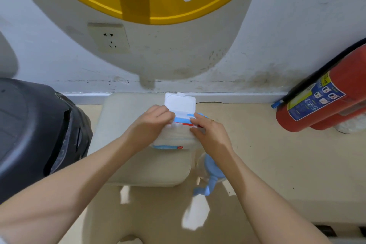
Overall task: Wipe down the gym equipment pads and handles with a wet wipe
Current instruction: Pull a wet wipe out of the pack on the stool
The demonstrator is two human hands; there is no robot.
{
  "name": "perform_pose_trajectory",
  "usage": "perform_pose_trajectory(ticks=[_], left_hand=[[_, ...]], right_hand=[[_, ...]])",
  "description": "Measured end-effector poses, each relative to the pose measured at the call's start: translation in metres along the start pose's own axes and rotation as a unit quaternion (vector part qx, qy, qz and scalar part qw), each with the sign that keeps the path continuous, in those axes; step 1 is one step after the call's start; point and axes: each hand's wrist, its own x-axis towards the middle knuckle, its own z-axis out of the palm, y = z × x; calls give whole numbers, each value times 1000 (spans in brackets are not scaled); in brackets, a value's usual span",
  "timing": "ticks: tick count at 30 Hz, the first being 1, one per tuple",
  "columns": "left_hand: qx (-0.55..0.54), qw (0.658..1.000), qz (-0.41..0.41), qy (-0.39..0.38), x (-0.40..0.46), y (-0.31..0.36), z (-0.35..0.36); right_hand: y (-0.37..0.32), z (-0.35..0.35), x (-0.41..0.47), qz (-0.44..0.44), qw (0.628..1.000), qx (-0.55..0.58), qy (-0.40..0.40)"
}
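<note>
The soft white-and-blue plastic pack of wet wipes (174, 138) sat on a cream, rounded-corner padded stool (138, 164), pushed up close to the pale skirting at the wall. Its stiff white flip lid (180, 103) stood open, tilted back toward the wall. The left hand (152, 123) was at the pack's left top edge, fingers curled together and pinching at the opening, though what exactly sat between the fingertips could not be told. The right hand (210, 132) held the pack's right side, thumb and fingers clamped on the crinkled wrapper.

Room was tight on the left: a bulky, matte black plastic machine housing (35, 128) crowded just beside the stool's edge. On the right, the glossy beige floor (277, 154) lay open out to two red metal fire extinguishers (326, 101) leaning near the scuffed white wall (277, 25). A clear bottle with a blue spray trigger (210, 176) stood just beside the stool's right front corner, under the right forearm. A wall socket (109, 38) sat above.
</note>
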Motion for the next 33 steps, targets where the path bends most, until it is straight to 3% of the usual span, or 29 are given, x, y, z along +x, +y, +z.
perform_pose_trajectory(ticks=[3, 5, 7, 10, 16, 24, 26, 30, 33], left_hand=[[9, 1000, -22, -19, -21, -13, -9], [-17, 996, -79, -45, -34, -12, -10], [-40, 990, -129, -32, -37, -9, -7], [-71, 984, -162, 5, -36, -2, -2], [-118, 972, -204, 27, -40, 2, 1], [-88, 972, -217, 17, -34, 5, 3], [-98, 966, -239, 22, -30, 9, 2], [-87, 962, -258, 18, -20, 13, 3], [-45, 959, -279, 14, -21, 13, 5]], right_hand=[[-5, -9, 0, -3, 999, -44, 12], [-18, -6, 2, -66, 989, -116, 58], [-28, 4, 7, -145, 969, -193, 51], [-39, 13, 10, -127, 963, -235, -35], [-51, 8, 15, -100, 956, -273, -38], [-47, 6, 17, -92, 952, -289, -46], [-49, 5, 17, -81, 962, -259, -38], [-43, -6, 14, -50, 994, -96, -13], [-49, -20, 10, 19, 983, 180, 4]])
